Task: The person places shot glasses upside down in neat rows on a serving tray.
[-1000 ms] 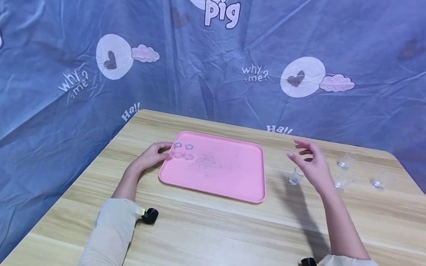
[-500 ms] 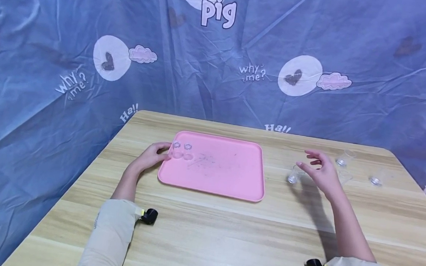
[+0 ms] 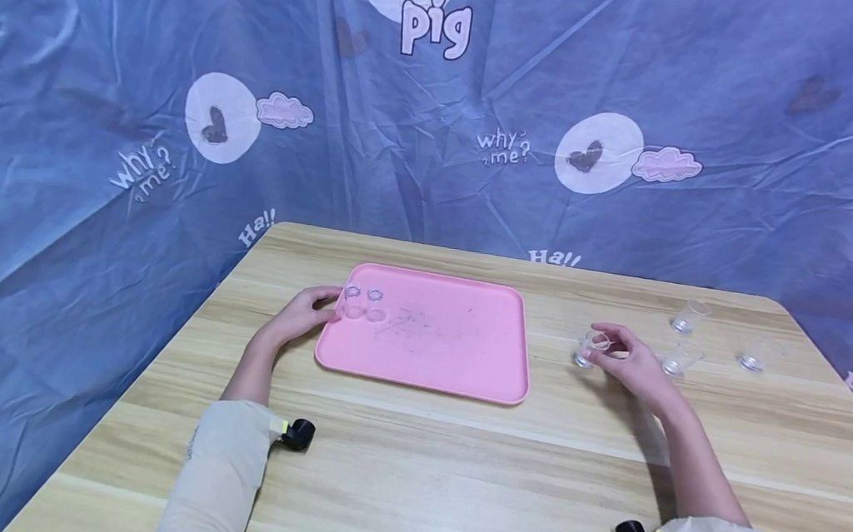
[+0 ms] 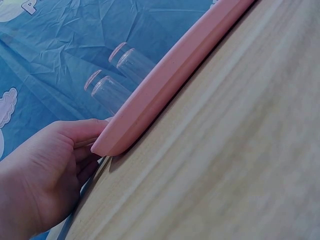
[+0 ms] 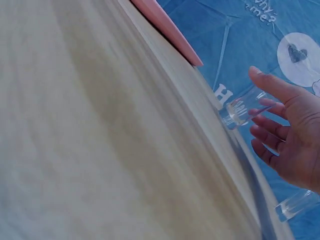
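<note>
Head view: pink tray (image 3: 457,360) near back edge of the surface (image 3: 410,473), free room in front & btwn tray's R edge & nearest glass (image 3: 583,351), upright w/ R hand (image 3: 642,373) half-spread round it, contact unclear, while L hand (image 3: 301,313) pinches tray's L rim.

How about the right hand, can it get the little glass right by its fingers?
Probably yes: the right hand is right at the glass, and nothing seems to stand between them; the pink tray lies apart.
</note>
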`<state>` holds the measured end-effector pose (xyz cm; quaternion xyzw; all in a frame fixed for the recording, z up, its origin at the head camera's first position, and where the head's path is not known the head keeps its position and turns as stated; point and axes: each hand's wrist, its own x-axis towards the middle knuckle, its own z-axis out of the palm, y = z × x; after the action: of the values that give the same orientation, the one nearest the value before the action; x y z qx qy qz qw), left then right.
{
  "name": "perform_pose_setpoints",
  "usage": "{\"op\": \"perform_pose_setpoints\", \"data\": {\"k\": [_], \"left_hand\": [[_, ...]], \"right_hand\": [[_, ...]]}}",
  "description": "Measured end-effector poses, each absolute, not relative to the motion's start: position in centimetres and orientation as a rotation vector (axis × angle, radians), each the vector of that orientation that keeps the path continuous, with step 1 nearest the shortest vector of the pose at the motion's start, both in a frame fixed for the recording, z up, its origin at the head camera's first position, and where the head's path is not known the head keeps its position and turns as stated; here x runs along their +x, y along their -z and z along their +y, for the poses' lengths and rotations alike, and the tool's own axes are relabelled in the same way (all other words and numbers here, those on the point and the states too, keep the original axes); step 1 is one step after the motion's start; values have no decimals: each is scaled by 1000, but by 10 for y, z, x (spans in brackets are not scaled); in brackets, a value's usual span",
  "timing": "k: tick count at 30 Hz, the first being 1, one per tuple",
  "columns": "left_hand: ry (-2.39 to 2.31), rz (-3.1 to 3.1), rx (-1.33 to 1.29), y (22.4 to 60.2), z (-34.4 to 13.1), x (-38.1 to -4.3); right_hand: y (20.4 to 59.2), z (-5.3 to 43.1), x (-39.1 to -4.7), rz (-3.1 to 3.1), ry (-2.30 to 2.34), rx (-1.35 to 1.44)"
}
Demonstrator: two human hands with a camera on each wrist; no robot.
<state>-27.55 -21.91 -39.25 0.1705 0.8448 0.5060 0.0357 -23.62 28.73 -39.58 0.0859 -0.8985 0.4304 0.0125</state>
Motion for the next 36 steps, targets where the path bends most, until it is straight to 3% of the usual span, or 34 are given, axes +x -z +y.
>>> {"op": "perform_pose_setpoints", "data": {"k": [36], "left_hand": [[-1531,2610,542,394,-220,-276]], "right_hand": [[410,283,-237,-2832,-1254,285]]}}
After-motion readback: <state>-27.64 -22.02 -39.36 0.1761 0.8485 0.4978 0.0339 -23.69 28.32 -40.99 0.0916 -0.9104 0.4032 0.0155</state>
